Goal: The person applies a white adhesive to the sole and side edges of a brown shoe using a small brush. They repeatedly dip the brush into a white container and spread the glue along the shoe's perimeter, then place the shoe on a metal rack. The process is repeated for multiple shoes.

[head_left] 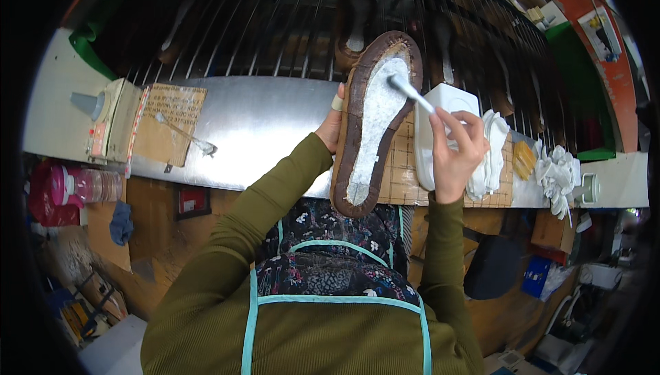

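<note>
While left fingers [341,90] clasp it, the brown-rimmed shoe [369,142] shows a mottled white sole [378,114]. Right fingers [456,128] pinch a brush [412,93].

The shiny metal bench [268,117] bears printed cardboard [182,105], a gridded brown sheet [402,175] and white gloves [557,171].

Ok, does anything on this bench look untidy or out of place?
Mildly: at right, crumpled white gloves lie heaped, part drooping over the front edge of the metal bench. At left, a stick-like tool lies askew, its crusted end jutting past the cardboard.
</note>
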Demonstrator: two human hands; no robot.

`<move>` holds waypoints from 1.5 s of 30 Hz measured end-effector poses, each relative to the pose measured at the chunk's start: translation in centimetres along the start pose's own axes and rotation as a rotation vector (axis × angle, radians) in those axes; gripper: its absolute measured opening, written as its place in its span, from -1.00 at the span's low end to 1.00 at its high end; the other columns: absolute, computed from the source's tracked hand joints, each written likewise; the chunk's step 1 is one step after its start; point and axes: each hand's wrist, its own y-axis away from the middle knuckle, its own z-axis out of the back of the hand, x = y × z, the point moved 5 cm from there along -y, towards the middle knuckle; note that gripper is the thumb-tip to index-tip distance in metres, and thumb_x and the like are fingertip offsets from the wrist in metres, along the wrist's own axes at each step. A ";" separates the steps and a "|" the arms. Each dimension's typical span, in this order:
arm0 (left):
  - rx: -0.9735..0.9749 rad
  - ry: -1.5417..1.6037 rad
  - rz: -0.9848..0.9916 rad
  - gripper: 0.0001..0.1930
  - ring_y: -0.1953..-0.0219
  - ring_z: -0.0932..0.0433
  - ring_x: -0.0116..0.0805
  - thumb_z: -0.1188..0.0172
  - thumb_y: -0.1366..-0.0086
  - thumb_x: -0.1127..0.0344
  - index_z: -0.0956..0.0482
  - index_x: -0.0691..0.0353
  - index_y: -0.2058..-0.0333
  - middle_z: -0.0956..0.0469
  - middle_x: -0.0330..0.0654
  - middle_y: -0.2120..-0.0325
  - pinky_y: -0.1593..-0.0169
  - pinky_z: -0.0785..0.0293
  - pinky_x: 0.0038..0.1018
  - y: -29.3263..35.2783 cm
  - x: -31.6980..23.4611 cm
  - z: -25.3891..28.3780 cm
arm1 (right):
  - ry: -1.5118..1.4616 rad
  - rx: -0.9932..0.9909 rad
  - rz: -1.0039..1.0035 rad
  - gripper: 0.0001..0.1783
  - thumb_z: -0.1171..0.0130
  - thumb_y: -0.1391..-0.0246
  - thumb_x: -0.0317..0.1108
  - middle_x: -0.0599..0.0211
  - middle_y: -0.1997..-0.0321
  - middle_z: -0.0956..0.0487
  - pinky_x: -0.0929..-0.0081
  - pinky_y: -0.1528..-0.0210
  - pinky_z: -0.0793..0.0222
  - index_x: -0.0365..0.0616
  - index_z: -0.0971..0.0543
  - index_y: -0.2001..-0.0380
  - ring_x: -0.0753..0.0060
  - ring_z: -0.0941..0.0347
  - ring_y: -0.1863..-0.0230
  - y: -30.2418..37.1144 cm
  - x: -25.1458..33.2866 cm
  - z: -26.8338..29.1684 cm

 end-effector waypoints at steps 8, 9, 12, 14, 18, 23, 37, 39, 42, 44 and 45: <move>-0.141 -0.029 0.019 0.03 -0.15 -0.38 -0.23 0.20 -0.06 -0.58 -0.16 0.19 -0.26 -0.31 0.00 -0.17 -0.21 -0.33 -0.35 0.6 0.1 0.6 | 0.092 0.140 0.388 -0.71 -0.43 0.22 -0.27 0.52 0.30 -0.51 0.45 0.10 0.05 0.19 -0.71 0.30 0.62 -0.34 0.40 8.9 2.3 4.6; -0.146 -0.036 0.030 0.03 -0.15 -0.39 -0.22 0.20 -0.06 -0.59 -0.16 0.19 -0.26 -0.30 0.00 -0.17 -0.21 -0.33 -0.35 0.6 0.2 0.6 | 0.037 0.147 0.363 -0.71 -0.44 0.22 -0.27 0.50 0.30 -0.51 0.46 0.10 0.04 0.18 -0.71 0.30 0.62 -0.33 0.41 8.8 2.2 4.6; -0.125 -0.053 0.039 0.05 -0.16 -0.37 -0.20 0.20 -0.04 -0.60 -0.15 0.19 -0.27 -0.30 0.02 -0.17 -0.21 -0.34 -0.31 0.6 0.0 0.5 | -0.048 0.138 0.227 -0.73 -0.43 0.21 -0.26 0.45 0.27 -0.51 0.47 0.13 0.03 0.13 -0.72 0.31 0.61 -0.31 0.43 7.7 1.8 4.1; -0.129 -0.043 0.045 0.06 -0.17 -0.36 -0.19 0.21 -0.04 -0.60 -0.13 0.19 -0.27 -0.29 0.03 -0.17 -0.22 -0.33 -0.28 0.9 0.0 -0.1 | -0.056 0.159 0.107 -0.76 -0.41 0.18 -0.24 0.44 0.26 -0.50 0.47 0.14 0.02 0.09 -0.71 0.33 0.61 -0.30 0.46 5.7 1.1 2.3; -0.011 -0.032 0.022 0.06 -0.15 -0.39 -0.18 0.27 -0.05 -0.61 -0.10 0.19 -0.28 -0.28 0.02 -0.19 -0.17 -0.39 -0.28 0.3 -0.1 0.3 | -0.118 0.132 -0.077 -0.82 -0.37 0.11 -0.21 0.45 0.25 -0.49 0.45 0.16 0.01 0.04 -0.71 0.38 0.58 -0.29 0.52 -0.1 0.5 -0.5; -0.077 -0.060 0.032 0.03 -0.14 -0.40 -0.22 0.24 -0.07 -0.58 -0.11 0.17 -0.28 -0.29 -0.04 -0.19 -0.19 -0.38 -0.33 0.4 0.0 0.3 | -0.012 -0.025 -0.033 -0.87 -0.34 0.08 -0.24 0.49 0.26 -0.49 0.42 0.20 0.03 0.09 -0.69 0.38 0.54 -0.30 0.54 -4.6 -1.1 -1.4; -0.072 0.237 -0.019 -0.07 -0.04 -0.46 -0.13 0.16 -0.15 -0.49 -0.17 0.16 -0.25 -0.38 -0.05 -0.11 -0.08 -0.47 -0.24 2.0 -0.3 0.3 | 0.291 0.019 -0.307 -0.84 -0.35 0.12 -0.28 0.44 0.22 -0.49 0.45 0.16 0.01 0.01 -0.68 0.39 0.50 -0.31 0.47 9.6 -3.3 8.6; -0.031 0.192 -0.038 -0.19 0.03 -0.49 -0.15 0.12 -0.21 -0.32 -0.19 0.21 -0.23 -0.42 -0.04 -0.04 -0.02 -0.51 -0.27 3.5 -1.1 0.2 | 0.441 0.044 -0.308 -0.84 -0.34 0.11 -0.30 0.44 0.21 -0.48 0.44 0.17 0.01 0.02 -0.67 0.38 0.48 -0.33 0.46 10.1 -4.4 9.2; -0.294 -0.468 -0.259 -0.47 0.14 -0.51 -0.26 0.04 -0.33 0.11 -0.24 0.32 -0.16 -0.46 -0.05 0.08 0.06 -0.53 -0.40 6.6 -1.3 1.5 | 0.492 0.092 -0.290 -0.87 -0.30 0.09 -0.30 0.43 0.20 -0.49 0.38 0.15 0.00 0.04 -0.66 0.38 0.42 -0.36 0.37 10.5 -5.4 7.9; -0.364 -1.000 -0.325 -0.63 0.24 -0.48 -0.42 -0.05 -0.32 0.40 -0.32 0.36 -0.07 -0.50 -0.12 0.21 0.15 -0.48 -0.49 8.2 -2.7 0.1 | 0.559 0.141 -0.275 -0.87 -0.27 0.07 -0.30 0.37 0.12 -0.49 0.32 0.10 -0.01 0.06 -0.66 0.37 0.32 -0.36 0.21 10.2 -5.5 6.7; -0.358 -1.063 -0.353 -0.64 0.25 -0.46 -0.44 -0.07 -0.29 0.42 -0.34 0.33 -0.06 -0.49 -0.14 0.20 0.17 -0.42 -0.50 8.1 -3.5 1.8 | 0.587 0.160 -0.252 -0.87 -0.26 0.06 -0.30 0.35 0.09 -0.49 0.28 0.08 -0.02 0.07 -0.66 0.36 0.27 -0.35 0.13 9.5 -5.1 6.2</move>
